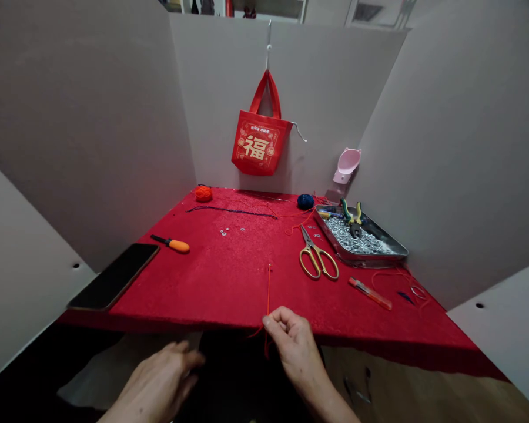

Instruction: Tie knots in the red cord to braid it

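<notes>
Between the thumb and fingertips of my right hand (291, 338), at the table's front edge, is a thin red cord (268, 294). The cord runs taut and straight away from me to a small fixing point on the cloth, and its loose ends hang below the fingers. My left hand (163, 373) is in front of the table, low and to the left, slightly smeared by motion. Its thumb and fingers are apart, and nothing shows in them. Golden-handled scissors (316, 258) lie beyond my right hand, with a red utility knife (370, 293) farther right.
Red cloth (220, 282) covers the table. At left lie a phone (119, 276) and an orange-handled tool (176, 245). A metal tray (379, 257) holds small silver pieces and pliers (355, 222). Yarn balls (203, 193) and a dark braided cord (233, 210) lie behind; a red bag (260, 144) hangs above.
</notes>
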Action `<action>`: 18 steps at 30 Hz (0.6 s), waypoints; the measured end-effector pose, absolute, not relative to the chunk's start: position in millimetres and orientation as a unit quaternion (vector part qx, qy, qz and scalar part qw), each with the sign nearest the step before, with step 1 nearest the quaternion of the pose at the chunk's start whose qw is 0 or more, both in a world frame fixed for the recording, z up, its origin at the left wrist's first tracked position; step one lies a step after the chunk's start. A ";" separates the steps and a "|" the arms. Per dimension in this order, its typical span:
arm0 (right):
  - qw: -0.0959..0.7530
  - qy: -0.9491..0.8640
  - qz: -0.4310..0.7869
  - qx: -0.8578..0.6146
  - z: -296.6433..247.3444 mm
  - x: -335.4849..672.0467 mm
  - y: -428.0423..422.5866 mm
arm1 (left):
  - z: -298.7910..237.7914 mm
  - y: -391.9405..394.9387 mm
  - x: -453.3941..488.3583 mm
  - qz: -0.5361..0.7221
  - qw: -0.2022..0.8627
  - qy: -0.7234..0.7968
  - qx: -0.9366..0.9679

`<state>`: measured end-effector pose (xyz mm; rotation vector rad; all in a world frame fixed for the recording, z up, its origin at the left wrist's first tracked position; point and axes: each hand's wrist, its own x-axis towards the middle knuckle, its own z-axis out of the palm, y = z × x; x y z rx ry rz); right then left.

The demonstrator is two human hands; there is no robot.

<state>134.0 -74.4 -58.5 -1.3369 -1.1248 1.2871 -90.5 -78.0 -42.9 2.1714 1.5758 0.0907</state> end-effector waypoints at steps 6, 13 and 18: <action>0.470 -0.460 0.536 -0.530 -59.5 138.2 -74.5 | -20.0 -52.6 -6.8 0.248 0.528 0.484 0.652; 0.490 -0.441 0.560 -0.502 -58.9 144.6 -74.6 | -28.0 -41.0 19.9 0.257 0.632 0.482 0.550; 0.482 -0.467 0.554 -0.493 -60.4 144.8 -77.5 | -26.8 -44.7 19.4 0.276 0.599 0.484 0.574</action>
